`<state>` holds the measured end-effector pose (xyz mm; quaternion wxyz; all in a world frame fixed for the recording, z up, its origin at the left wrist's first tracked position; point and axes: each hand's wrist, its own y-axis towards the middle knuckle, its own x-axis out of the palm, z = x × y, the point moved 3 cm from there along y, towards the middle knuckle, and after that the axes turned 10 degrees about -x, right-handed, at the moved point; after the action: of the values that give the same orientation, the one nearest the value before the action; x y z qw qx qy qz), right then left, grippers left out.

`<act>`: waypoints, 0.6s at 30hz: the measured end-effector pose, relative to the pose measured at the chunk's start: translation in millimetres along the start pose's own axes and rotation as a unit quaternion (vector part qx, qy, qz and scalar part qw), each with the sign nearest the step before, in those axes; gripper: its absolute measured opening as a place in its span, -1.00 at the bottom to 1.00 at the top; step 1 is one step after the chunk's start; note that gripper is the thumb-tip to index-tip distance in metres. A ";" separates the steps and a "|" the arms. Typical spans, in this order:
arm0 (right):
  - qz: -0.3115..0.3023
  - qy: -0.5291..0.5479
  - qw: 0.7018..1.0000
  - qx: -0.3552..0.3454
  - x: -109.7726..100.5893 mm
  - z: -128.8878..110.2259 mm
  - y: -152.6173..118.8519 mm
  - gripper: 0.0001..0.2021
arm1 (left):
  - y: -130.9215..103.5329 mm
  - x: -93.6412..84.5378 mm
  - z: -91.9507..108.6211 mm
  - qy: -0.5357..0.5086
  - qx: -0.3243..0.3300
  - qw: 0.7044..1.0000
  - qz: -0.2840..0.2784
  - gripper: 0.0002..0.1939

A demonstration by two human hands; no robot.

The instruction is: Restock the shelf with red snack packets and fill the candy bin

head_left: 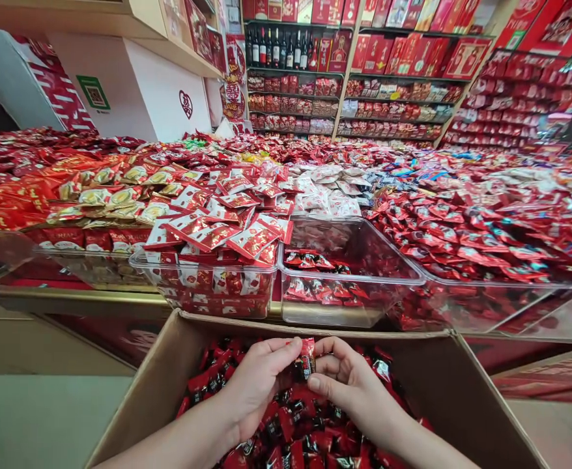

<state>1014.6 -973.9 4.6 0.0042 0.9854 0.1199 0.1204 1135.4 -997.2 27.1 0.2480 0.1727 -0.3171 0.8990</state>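
A small red and black wrapped candy point(307, 362) is held upright between my two hands, above an open cardboard box. My left hand point(261, 374) pinches its left edge, thumb on top. My right hand point(352, 384) curls around the right side, with the index fingertip at the upper edge and the thumb by the lower corner. Under both hands, a heap of similar wrapped candies point(286, 423) fills the cardboard box point(427, 365). Part of the heap is hidden by my hands and forearms.
Just beyond the box stands a clear plastic bin point(335, 314) with a low layer of red and black packets. Left of it, another bin point(208, 286) is heaped with red and white packets point(217, 221). More candy piles and stocked shelves point(296, 75) extend behind.
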 end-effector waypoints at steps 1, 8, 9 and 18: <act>-0.001 -0.011 1.000 -0.003 -0.8 -1.5 -0.4 -0.67 | 0.1 -0.5 0.4 0.003 0.004 1.000 -0.001 -0.75; 0.023 -0.361 0.919 -0.155 -10.0 -17.4 -6.6 -0.85 | -4.0 2.5 -4.7 0.046 -0.065 0.997 0.004 -0.73; 0.015 -0.416 0.888 -0.195 -8.6 -20.2 -8.4 -0.82 | -5.2 5.3 -6.7 0.037 -0.077 0.996 -0.018 -0.72; -0.101 -0.545 0.759 -0.343 7.9 -32.5 -15.8 -0.65 | -1.0 1.9 -13.8 -0.046 -0.123 0.991 -0.035 -0.63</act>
<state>1010.6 -957.4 37.4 0.4183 0.7996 0.1468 -0.4050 1132.3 -986.8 18.3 0.2836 0.1925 -0.4303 0.8351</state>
